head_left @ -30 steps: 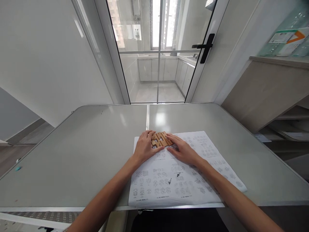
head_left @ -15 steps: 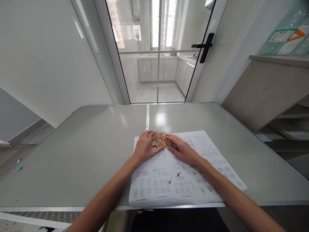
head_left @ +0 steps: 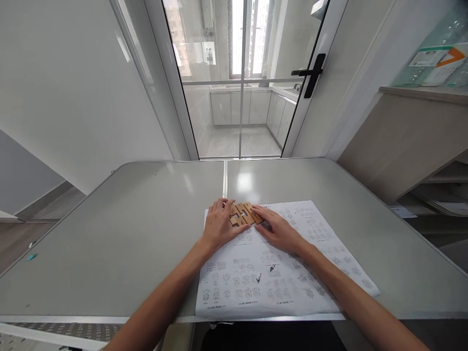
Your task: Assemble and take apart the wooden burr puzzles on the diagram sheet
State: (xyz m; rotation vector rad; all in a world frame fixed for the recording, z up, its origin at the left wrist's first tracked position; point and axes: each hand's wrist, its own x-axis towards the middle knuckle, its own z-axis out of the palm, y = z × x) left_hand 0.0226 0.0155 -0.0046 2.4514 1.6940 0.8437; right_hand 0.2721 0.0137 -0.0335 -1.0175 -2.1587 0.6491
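Little has moved since 1 second ago. The left hand (head_left: 218, 225) and right hand (head_left: 280, 230) stay flat, fingers spread, gripping nothing, touching either side of the wooden pieces (head_left: 242, 214) on the sheet (head_left: 278, 282) on the worktop (head_left: 127, 234).

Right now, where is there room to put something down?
The table left of the sheet is bare, and so is the strip right of it. Crowded: the sheet's far edge, where left hand and right hand touch the wooden pieces.
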